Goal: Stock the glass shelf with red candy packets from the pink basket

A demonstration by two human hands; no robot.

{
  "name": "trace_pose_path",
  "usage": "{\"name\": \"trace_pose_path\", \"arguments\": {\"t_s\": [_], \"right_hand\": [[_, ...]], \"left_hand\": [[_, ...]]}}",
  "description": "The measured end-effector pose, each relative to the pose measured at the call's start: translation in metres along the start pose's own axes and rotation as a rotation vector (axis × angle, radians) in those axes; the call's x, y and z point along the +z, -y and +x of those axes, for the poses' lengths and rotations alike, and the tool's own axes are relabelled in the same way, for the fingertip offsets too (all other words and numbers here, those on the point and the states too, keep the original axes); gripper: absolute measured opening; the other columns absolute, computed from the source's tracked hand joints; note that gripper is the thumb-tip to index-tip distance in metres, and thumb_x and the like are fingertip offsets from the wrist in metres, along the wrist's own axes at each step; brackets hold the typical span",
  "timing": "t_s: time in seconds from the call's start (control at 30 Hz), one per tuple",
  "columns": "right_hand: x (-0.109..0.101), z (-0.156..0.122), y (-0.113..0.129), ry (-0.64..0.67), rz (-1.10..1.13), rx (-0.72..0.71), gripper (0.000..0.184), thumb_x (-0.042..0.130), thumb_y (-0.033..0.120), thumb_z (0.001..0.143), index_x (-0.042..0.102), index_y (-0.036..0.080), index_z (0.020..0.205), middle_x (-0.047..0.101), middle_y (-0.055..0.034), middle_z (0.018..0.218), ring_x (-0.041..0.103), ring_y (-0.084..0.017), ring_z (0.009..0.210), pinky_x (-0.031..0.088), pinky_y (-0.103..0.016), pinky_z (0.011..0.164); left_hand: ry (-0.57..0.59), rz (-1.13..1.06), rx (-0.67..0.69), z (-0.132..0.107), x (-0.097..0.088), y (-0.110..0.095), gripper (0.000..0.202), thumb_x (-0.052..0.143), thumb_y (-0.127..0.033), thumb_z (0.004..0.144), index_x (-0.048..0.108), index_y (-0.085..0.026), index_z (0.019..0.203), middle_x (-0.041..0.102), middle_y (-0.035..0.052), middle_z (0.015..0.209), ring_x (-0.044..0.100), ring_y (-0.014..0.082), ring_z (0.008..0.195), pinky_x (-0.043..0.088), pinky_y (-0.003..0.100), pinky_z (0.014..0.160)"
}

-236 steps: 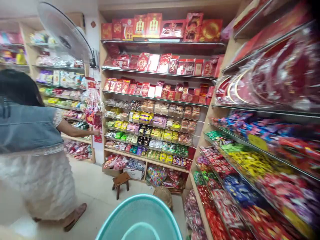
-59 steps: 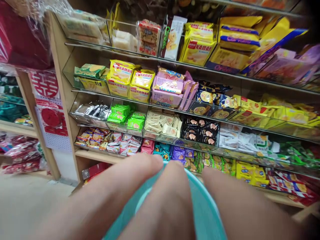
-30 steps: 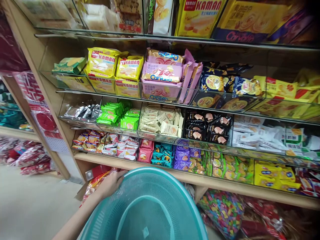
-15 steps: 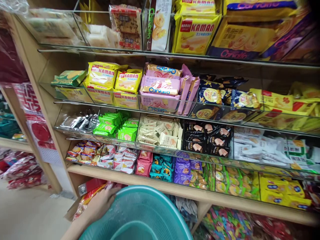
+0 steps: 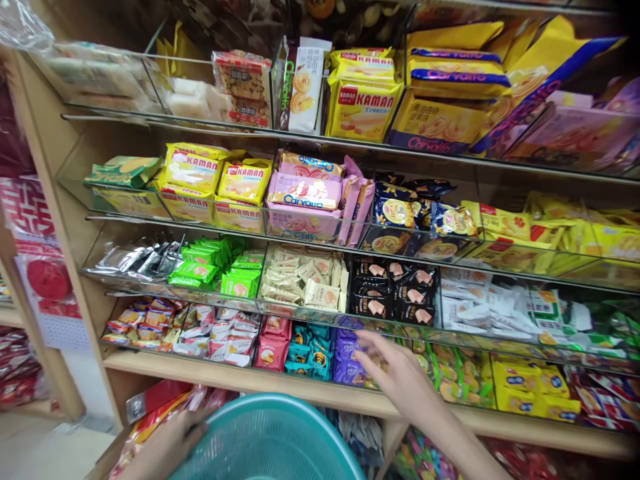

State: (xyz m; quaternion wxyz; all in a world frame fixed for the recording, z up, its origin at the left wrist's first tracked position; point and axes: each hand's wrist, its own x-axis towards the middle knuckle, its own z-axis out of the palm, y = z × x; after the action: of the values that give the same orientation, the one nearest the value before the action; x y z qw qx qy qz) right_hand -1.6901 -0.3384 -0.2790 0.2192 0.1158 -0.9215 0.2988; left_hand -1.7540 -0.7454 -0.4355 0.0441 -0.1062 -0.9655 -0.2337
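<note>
At the bottom of the view, my left hand [image 5: 183, 433] grips the left rim of a teal plastic basket [image 5: 280, 427]; some of its fingers are hidden. The part of the basket's inside that shows holds nothing. My right hand [image 5: 395, 370] reaches in from the lower right with its fingers stretched out and apart, holding nothing. Its fingertips are in front of the purple snack packets [image 5: 349, 360] on the lowest shelf; I cannot tell whether they touch. Teal packets [image 5: 309, 353] lie to the left of the purple ones.
Clear dividers split the tilted shelves. Above my right hand are black packets [image 5: 393, 291] and cream packets [image 5: 305, 277]. Green packets [image 5: 215, 267] lie further left, white packets [image 5: 480, 307] further right. A wooden shelf edge [image 5: 225, 377] runs behind the basket.
My right hand has come into view from the lower right, up to the purple packets. The view has tilted up and turned right. My left hand still holds the basket.
</note>
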Motion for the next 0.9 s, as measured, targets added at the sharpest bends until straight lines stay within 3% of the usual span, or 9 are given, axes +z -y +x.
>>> {"name": "trace_pose_path", "arguments": {"t_s": [0.13,0.3,0.47,0.67,0.9], "right_hand": [[-0.011,0.071,0.041,-0.053,-0.334,-0.397,0.040,0.046,0.026,0.092,0.047,0.020,0.131,0.064,-0.0098,0.114,0.053,-0.025,0.103,0.043,-0.041,0.086],[-0.008,0.118,0.056,0.064,-0.619,-0.541,0.051,0.058,0.026,0.087,0.042,0.017,0.134,0.064,-0.0101,0.115,0.049,-0.026,0.102,0.036,-0.039,0.083],[-0.004,0.131,0.053,0.124,-0.683,-0.574,0.057,0.062,0.031,0.085,0.040,0.016,0.136,0.065,-0.0116,0.113,0.048,-0.027,0.100,0.033,-0.039,0.080],[-0.003,0.135,0.049,0.133,-0.672,-0.584,0.059,0.063,0.031,0.084,0.039,0.016,0.136,0.066,-0.0109,0.108,0.049,-0.027,0.098,0.031,-0.037,0.078],[-0.002,0.135,0.043,0.112,-0.621,-0.586,0.057,0.065,0.032,0.084,0.041,0.020,0.135,0.065,-0.0089,0.106,0.050,-0.025,0.097,0.029,-0.036,0.078]], "left_hand": [[0.026,-0.050,-0.004,-0.010,0.006,0.007,0.050,0.042,-0.050,0.080,0.060,-0.034,0.124,0.067,-0.0012,0.119,0.061,0.0231,0.111,0.049,0.035,0.094],[-0.094,-0.089,0.035,-0.016,0.016,0.022,0.057,0.046,-0.049,0.080,0.049,-0.033,0.135,0.052,0.0001,0.137,0.048,0.0248,0.126,0.041,0.041,0.104],[-0.174,-0.108,-0.014,-0.013,0.021,0.030,0.054,0.048,-0.049,0.079,0.049,-0.041,0.132,0.063,-0.0023,0.126,0.053,0.0282,0.121,0.048,0.046,0.096],[-0.164,-0.100,-0.021,-0.012,0.018,0.027,0.055,0.040,-0.050,0.084,0.051,-0.029,0.134,0.061,0.0027,0.129,0.054,0.0249,0.121,0.043,0.042,0.102],[-0.213,-0.111,0.048,-0.015,0.013,0.023,0.050,0.045,-0.049,0.084,0.055,-0.031,0.130,0.059,-0.0004,0.130,0.055,0.0231,0.119,0.045,0.038,0.101]]}}
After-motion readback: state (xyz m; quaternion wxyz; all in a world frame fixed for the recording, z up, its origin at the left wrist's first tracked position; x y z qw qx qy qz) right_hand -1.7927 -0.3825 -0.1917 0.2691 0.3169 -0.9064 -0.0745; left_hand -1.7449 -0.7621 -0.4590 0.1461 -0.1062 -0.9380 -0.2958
